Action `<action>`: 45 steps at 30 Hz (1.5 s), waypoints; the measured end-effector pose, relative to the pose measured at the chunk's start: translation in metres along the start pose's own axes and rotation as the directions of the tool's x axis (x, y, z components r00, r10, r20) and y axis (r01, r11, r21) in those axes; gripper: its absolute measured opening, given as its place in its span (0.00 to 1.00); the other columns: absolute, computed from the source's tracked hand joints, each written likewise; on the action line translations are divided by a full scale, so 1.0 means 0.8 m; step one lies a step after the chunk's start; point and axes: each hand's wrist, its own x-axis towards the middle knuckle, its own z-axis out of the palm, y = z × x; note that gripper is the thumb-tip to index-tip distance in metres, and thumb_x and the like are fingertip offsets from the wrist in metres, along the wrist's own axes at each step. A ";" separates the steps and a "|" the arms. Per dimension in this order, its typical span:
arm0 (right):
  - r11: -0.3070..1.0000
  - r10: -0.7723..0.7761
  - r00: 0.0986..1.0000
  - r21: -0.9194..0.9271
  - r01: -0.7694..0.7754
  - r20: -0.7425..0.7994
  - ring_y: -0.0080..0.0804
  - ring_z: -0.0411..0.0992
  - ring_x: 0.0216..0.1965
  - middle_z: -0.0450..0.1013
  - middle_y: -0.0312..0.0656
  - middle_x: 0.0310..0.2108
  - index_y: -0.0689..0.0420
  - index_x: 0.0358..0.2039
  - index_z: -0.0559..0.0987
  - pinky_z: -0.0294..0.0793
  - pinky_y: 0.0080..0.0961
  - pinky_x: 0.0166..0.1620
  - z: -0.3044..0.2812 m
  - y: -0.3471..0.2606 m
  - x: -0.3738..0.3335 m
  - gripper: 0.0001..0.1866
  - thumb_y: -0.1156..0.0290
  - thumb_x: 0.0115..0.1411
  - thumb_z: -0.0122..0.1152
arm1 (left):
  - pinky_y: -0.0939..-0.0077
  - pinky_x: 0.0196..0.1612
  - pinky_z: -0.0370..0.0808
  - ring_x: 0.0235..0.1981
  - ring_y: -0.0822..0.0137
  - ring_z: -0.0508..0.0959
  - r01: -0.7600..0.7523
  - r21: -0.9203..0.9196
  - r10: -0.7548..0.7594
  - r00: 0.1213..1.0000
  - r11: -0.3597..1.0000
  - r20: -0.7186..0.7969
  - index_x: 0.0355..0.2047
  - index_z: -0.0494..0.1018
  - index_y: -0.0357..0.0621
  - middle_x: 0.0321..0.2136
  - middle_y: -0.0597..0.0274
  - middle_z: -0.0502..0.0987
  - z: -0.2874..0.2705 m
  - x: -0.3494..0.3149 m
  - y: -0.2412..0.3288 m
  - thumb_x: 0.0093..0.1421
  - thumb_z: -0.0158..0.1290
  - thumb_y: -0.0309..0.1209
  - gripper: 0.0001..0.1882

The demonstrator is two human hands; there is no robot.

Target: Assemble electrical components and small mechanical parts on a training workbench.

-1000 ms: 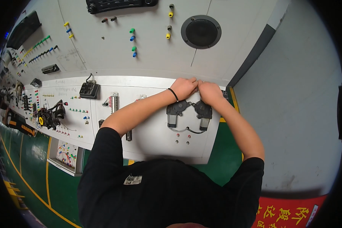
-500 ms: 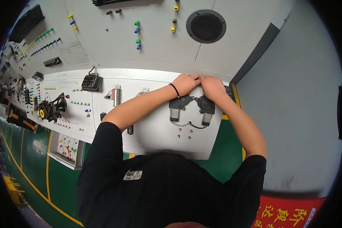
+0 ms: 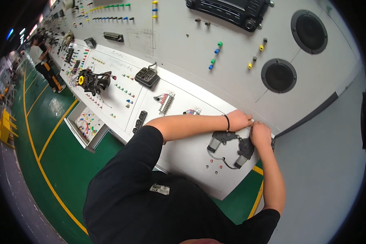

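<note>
My left hand [image 3: 237,120], with a black band at the wrist, is closed at the far right part of the white bench panel [image 3: 187,162]. Beside it, my right hand [image 3: 261,134] is closed too, its fingertips nearly meeting the left ones. Whatever is pinched between them is too small to make out. Just below the hands, two black motor units with silver cylinders are mounted on the panel: the left motor [image 3: 220,138] and the right motor [image 3: 244,151], partly under my right hand. A thin cable [image 3: 223,159] loops between them.
Behind the panel rises a grey board with round speakers [image 3: 279,76], a car radio [image 3: 232,11] and coloured sockets. Leftward are a black pedal-like block [image 3: 147,77], a steering column assembly [image 3: 94,81] and an open drawer [image 3: 86,126] with wires. Another person [image 3: 42,61] stands far left.
The view has turned and tilted, so the bench now slants down to the right and more of the room shows at left. Both hands remain together at the same part of the panel.
</note>
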 end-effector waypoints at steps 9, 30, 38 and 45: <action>0.999 -0.043 0.997 -0.014 0.042 -0.062 0.52 0.77 0.36 0.77 0.51 0.33 0.61 0.35 0.76 0.77 0.45 0.39 0.008 0.013 0.000 0.10 0.68 0.59 0.61 | 0.53 0.34 0.77 0.31 0.49 0.80 0.062 -0.062 -0.068 0.991 0.996 -0.111 0.36 0.74 0.44 0.35 0.53 0.75 0.014 0.016 0.002 0.60 0.55 0.39 0.12; 1.000 -0.011 1.000 -0.027 0.010 -0.023 0.50 0.77 0.37 0.76 0.51 0.33 0.61 0.34 0.76 0.76 0.43 0.40 0.006 0.009 -0.009 0.13 0.62 0.60 0.61 | 0.55 0.34 0.77 0.31 0.51 0.81 -0.016 -0.004 0.015 0.996 1.000 -0.084 0.36 0.73 0.43 0.35 0.54 0.74 0.021 0.010 0.000 0.59 0.53 0.35 0.10; 1.000 0.019 0.999 -0.016 -0.018 0.039 0.47 0.79 0.32 0.79 0.48 0.30 0.60 0.32 0.78 0.77 0.43 0.36 -0.013 -0.001 0.005 0.07 0.69 0.58 0.58 | 0.54 0.34 0.77 0.32 0.50 0.80 -0.025 -0.061 0.021 0.998 0.998 -0.058 0.37 0.73 0.45 0.35 0.57 0.75 0.002 0.010 -0.016 0.60 0.54 0.37 0.10; 0.999 -0.049 0.995 0.019 0.050 -0.090 0.49 0.77 0.34 0.77 0.50 0.31 0.60 0.35 0.74 0.76 0.45 0.38 0.003 0.005 -0.006 0.09 0.70 0.56 0.57 | 0.56 0.33 0.77 0.30 0.51 0.80 0.026 -0.059 -0.034 0.989 0.998 -0.141 0.38 0.74 0.46 0.33 0.56 0.74 0.001 0.011 0.001 0.62 0.54 0.39 0.11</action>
